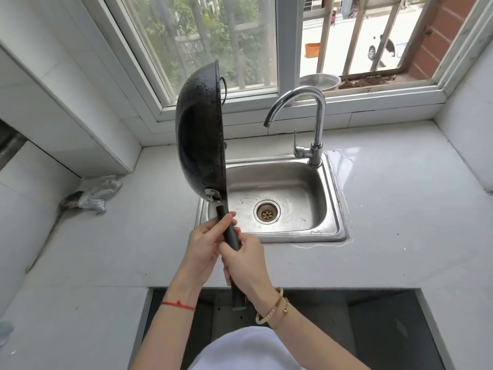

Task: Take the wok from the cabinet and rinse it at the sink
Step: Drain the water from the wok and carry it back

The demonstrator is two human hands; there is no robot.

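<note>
A black wok (198,134) stands on edge above the left rim of the steel sink (329,188), its wet underside turned left and beaded with drops. Its long black handle (230,233) runs down toward me. My right hand (245,263) grips the handle's middle. My left hand (205,244) lies against the handle just above, fingers fairly straight, thumb at its front. The chrome tap (306,113) arches over the basin and no water runs from it.
A grey cloth (93,194) lies crumpled on the white counter at the left wall. A metal bowl (318,81) sits on the window sill behind the tap. A puddle (344,161) wets the counter right of the sink. An open cabinet recess (320,316) gapes below the counter edge.
</note>
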